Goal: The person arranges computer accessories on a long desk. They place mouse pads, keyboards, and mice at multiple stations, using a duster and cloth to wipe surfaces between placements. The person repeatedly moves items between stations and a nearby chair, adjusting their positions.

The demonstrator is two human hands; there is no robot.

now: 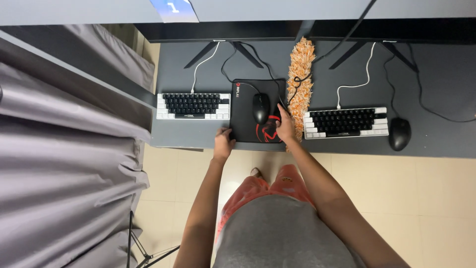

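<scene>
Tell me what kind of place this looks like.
Probably a shared computer room or gaming spot: two keyboards with mice sit side by side on one long dark desk, below monitor stands.

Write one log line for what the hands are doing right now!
left hand: on near-left corner of mouse pad | right hand: on pad's right edge, beside orange duster | black mouse: on pad, untouched

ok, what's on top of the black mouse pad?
A black mouse with its cable sits on the mouse pad. The right hand rests on its right edge and the left hand touches its lower left corner. The pad's red print is partly covered.
</scene>
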